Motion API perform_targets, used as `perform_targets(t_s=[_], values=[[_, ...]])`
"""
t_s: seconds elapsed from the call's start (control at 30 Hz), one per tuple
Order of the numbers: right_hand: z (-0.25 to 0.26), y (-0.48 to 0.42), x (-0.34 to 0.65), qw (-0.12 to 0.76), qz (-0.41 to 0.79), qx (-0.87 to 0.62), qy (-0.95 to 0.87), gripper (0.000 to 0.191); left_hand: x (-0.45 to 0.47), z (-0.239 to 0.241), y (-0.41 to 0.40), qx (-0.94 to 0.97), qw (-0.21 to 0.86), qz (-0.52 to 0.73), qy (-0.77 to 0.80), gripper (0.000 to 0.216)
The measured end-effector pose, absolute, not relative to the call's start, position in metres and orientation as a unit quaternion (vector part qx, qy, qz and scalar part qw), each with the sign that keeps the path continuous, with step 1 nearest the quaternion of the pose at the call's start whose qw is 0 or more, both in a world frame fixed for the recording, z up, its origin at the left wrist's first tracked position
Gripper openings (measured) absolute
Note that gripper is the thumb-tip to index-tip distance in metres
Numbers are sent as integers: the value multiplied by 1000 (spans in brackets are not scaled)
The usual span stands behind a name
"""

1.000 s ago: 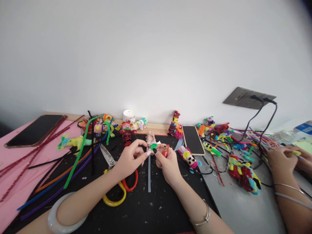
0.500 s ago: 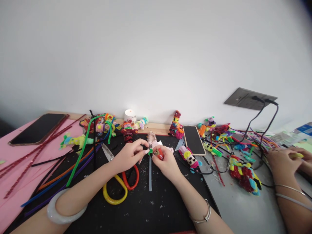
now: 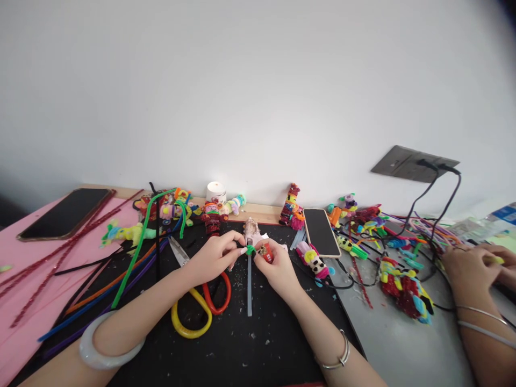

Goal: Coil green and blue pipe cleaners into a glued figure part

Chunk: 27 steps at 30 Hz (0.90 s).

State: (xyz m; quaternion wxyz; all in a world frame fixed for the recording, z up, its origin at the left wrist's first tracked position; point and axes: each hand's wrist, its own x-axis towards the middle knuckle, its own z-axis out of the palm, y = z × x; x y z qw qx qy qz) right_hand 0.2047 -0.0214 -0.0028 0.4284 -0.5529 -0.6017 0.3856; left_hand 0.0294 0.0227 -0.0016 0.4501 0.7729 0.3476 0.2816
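My left hand point(image 3: 213, 258) and my right hand point(image 3: 279, 269) meet over the black mat point(image 3: 242, 344), both with fingers closed. The left pinches a small green pipe-cleaner piece point(image 3: 250, 249) at the top of a translucent glue stick point(image 3: 249, 287) that lies along the mat. Fingers of the right hand curl round a small red lighter point(image 3: 266, 252) beside the green piece. A pale fuzzy figure point(image 3: 251, 230) stands just behind the fingertips. Scissors with yellow and red handles point(image 3: 197, 306) lie under my left wrist.
Long pipe cleaners point(image 3: 133, 258) fan out at left over pink paper point(image 3: 24, 301) with a phone point(image 3: 66, 213). Small pipe-cleaner figures point(image 3: 292, 207) line the wall; a second phone point(image 3: 320, 231) lies nearby. Another person's hands point(image 3: 471, 266) work at right among cables point(image 3: 427, 215).
My hands have dropped slightly toward the mat and drawn closer together; the green piece now sits right at the glue stick's top. The other person's hands shifted a little.
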Motion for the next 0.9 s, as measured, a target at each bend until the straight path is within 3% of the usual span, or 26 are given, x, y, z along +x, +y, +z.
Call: perform_targets(t_s=[0.9], values=[[-7,-21,207,456,418,-538,-573,9,35,3,18,718,516,278,375,13]])
